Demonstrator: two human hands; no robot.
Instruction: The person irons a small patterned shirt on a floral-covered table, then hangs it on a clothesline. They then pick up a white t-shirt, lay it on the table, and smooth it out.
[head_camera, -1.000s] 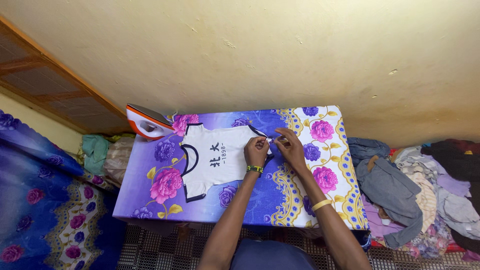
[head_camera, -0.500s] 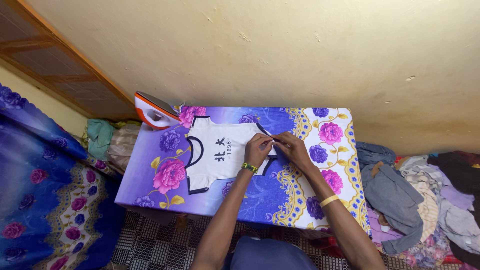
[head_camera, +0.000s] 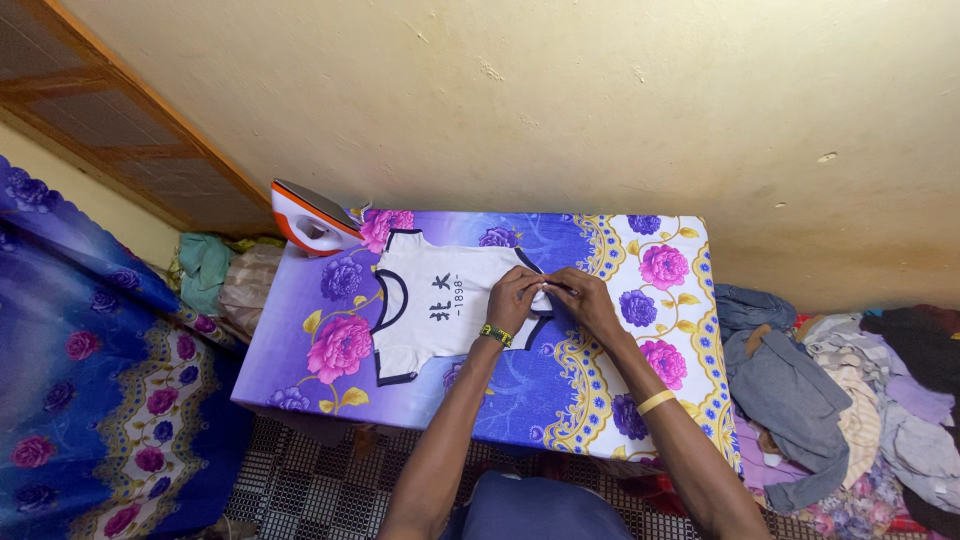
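Left hand (head_camera: 513, 298) & right hand (head_camera: 585, 300) have come together, both pinching shut on the baby suit (head_camera: 440, 300) bottom flap; iron (head_camera: 312, 220) sits far left.

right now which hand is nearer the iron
Left. The left hand rests on the white baby bodysuit, on the side toward the orange iron; the right hand is farther along, by its bottom edge.

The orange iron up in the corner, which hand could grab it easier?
Probably the left hand. It rests on the white baby suit, on the same side as the iron. The right hand sits farther off and would have to cross over.
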